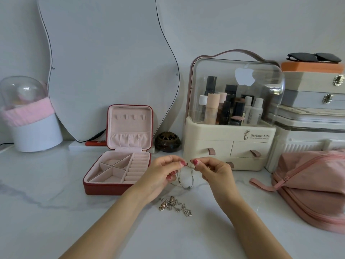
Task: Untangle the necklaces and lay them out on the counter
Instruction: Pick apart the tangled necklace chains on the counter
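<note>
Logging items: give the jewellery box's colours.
Jewellery box: red outside, pale pink lining, seen in the head view.

I read "Serious Life" printed on the cream base of the cosmetics organizer [229,135], beside a small figure logo. A white apple sticker [244,76] sits on its clear lid [261,86]; the line beneath the name is too small to read.

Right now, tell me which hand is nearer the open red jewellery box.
Left. The left hand hovers beside the open red jewellery box's right edge; the right hand is farther right.
</note>
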